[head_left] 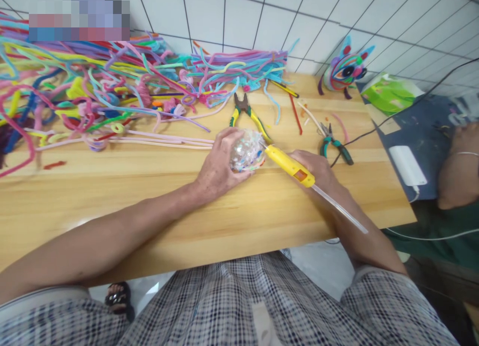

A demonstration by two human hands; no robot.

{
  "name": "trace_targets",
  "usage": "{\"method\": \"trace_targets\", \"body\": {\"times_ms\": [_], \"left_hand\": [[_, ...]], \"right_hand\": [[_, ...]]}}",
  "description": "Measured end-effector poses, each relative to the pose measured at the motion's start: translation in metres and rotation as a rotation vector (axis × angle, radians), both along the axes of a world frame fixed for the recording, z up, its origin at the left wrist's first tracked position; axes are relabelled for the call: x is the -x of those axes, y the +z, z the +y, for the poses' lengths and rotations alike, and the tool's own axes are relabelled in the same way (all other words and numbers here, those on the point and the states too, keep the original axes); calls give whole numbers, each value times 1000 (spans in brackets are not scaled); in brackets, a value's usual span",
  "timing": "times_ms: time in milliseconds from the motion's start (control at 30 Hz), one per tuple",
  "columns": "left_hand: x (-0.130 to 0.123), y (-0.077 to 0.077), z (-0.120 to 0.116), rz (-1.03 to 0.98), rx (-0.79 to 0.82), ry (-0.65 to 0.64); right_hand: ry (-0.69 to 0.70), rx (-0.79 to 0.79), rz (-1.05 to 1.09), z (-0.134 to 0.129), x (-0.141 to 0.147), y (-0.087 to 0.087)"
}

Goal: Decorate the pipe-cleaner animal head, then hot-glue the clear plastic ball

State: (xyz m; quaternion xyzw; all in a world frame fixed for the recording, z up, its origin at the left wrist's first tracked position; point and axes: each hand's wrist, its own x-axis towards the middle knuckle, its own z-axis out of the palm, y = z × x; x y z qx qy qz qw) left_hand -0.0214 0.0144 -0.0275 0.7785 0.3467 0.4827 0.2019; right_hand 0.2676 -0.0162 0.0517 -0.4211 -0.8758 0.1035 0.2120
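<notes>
A clear, round, ball-like piece [246, 151] with shiny and coloured bits sits in my left hand [220, 159], fingers wrapped round its left side. My right hand [312, 169] grips a yellow hot glue gun [290, 166], whose metal nozzle points at the ball's right side; I cannot tell if it touches. A long clear glue stick [340, 209] sticks out of the gun's rear. Just beyond the ball lie yellow-green handled pliers [242, 106] with their jaws apart. Teal-handled pliers [331, 142] rest to the right of my right hand.
Many coloured pipe cleaners [112, 86] cover the table's left and back. A striped animal figure [348, 69] stands at the back right, near a green packet [391, 94]. A black cable [404, 111] crosses the right. Another person's arm [458, 166] is beside a white box [407, 165].
</notes>
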Motion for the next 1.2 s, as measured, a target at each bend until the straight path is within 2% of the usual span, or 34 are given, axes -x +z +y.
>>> {"method": "trace_targets", "body": {"times_ms": [233,467,700,1000,1200], "left_hand": [[0,1,0,2,4,-10],[-1,0,-1,21,-25,16],[0,-1,0,6,5,-16],[0,0,0,31,22,-3],[0,0,0,-9,7,-5]], "right_hand": [[-15,28,9,2,-2,-2],[61,-20,33,2,-1,0],[21,40,26,0,1,4],[-16,48,12,0,0,1],[38,8,49,0,-3,2]]}}
